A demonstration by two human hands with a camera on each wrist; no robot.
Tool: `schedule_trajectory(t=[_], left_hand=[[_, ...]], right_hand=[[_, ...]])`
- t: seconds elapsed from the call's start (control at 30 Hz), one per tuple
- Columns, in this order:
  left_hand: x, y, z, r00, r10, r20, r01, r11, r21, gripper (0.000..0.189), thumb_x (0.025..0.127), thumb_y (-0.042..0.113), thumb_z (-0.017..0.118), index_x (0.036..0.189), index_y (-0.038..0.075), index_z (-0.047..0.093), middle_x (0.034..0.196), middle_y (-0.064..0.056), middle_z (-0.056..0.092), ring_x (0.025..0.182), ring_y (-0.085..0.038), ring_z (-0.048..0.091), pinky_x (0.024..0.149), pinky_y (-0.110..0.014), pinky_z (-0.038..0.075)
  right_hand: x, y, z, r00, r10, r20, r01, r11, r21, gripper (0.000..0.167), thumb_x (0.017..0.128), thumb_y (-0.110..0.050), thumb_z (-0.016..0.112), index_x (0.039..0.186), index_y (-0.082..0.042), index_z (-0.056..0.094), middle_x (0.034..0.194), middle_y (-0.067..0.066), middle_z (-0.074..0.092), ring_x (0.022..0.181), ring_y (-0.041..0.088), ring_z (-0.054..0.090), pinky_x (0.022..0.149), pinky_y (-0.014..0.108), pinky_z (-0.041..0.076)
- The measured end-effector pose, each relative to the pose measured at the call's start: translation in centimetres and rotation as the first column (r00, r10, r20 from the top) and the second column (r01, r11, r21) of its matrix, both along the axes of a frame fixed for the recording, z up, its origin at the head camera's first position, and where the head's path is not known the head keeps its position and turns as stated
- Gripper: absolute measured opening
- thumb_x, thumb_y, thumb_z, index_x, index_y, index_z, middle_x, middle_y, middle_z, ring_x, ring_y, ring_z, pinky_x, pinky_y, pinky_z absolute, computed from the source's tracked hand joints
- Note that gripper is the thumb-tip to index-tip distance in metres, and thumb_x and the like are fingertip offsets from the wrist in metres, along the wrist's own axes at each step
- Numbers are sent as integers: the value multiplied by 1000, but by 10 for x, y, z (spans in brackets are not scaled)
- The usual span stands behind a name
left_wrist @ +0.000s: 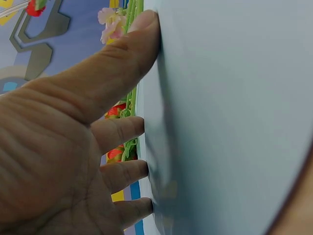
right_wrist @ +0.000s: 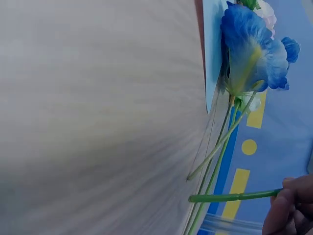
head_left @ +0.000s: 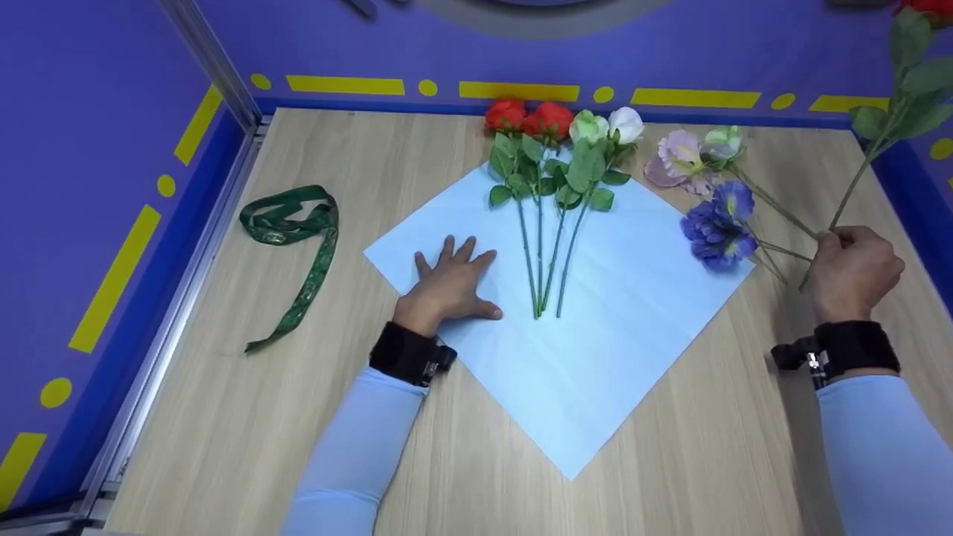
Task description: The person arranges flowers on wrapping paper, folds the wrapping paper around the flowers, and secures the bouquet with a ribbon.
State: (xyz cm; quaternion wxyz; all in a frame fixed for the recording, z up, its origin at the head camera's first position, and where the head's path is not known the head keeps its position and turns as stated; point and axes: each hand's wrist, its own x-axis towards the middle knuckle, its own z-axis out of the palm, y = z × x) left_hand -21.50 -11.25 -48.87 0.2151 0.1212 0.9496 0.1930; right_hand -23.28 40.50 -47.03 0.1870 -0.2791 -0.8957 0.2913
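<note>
My left hand [head_left: 447,290] lies with spread fingers on the left part of a light blue sheet of wrapping paper [head_left: 595,372]; its thumb [left_wrist: 132,44] and fingertips touch the sheet. My right hand [head_left: 856,272] pinches the green stem [right_wrist: 234,197] of an artificial red rose [head_left: 927,9], raised at the right with its bloom cut off by the frame edge. On the paper lie two red roses [head_left: 549,119], a pale green rose [head_left: 588,128] and a white rose [head_left: 625,125], stems pointing toward me.
A blue-purple flower [head_left: 718,223] and a pale pink flower [head_left: 683,160] lie at the right, partly over the paper's edge. A green ribbon [head_left: 309,283] lies loosely looped at the left of the wooden table [head_left: 335,432]. Blue panels [head_left: 357,45] stand around the table.
</note>
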Motion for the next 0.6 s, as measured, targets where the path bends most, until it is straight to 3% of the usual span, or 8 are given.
schedule_trajectory(t=[0.07, 0.13, 0.2, 0.27, 0.43, 0.6], left_hand=[[0, 0, 0, 1000, 1, -1, -1, 1000, 2, 102, 86, 55, 84, 168, 26, 31, 178, -12, 11, 163, -42, -5, 119, -81, -3], [0, 0, -1, 1000, 1, -2, -1, 1000, 2, 102, 86, 55, 84, 168, 26, 31, 178, -12, 11, 163, -42, -4, 119, -81, -2], [0, 0, -1, 1000, 2, -3, -2, 1000, 4, 102, 86, 55, 84, 168, 26, 31, 178, -12, 11, 163, -42, -4, 119, -81, -3], [0, 0, 0, 1000, 1, -3, -1, 1000, 1, 102, 86, 55, 84, 168, 26, 31, 178, -12, 11, 163, -43, -4, 118, -82, -2], [-1, 1, 0, 1000, -3, -2, 3, 1000, -12, 103, 85, 55, 85, 168, 26, 32, 178, -12, 12, 163, -44, -3, 117, -84, -1], [-1, 1, 1, 1000, -2, 5, 2, 1000, -13, 103, 85, 55, 84, 168, 26, 31, 178, -12, 11, 163, -43, -4, 118, -83, -2]], right_hand=[[1, 1, -1, 1000, 13, -8, -13, 1000, 25, 37, 105, -25, 59, 127, -2, 75, 72, -28, 47, 75, -1, 44, 97, 39, 43], [2, 0, -3, 999, 37, -11, -37, 998, 52, 36, 104, -24, 59, 125, 1, 76, 75, -13, 61, 81, 10, 52, 95, 39, 42], [3, -3, -4, 998, 65, -14, -64, 995, 72, 36, 105, -23, 59, 124, 4, 75, 89, 8, 72, 91, 25, 58, 91, 39, 40], [4, -9, -5, 996, 88, -25, -85, 993, 85, 36, 105, -21, 59, 123, 6, 74, 107, 28, 72, 99, 37, 61, 90, 41, 40], [8, -30, 1, 987, 152, -47, -148, 985, 85, 36, 106, -20, 59, 123, 9, 73, 111, 34, 71, 101, 46, 64, 94, 48, 41], [10, -60, 9, 972, 227, -55, -220, 969, 108, 31, 104, -20, 64, 115, 6, 77, 101, 30, 74, 81, 32, 62, 82, 39, 42]])
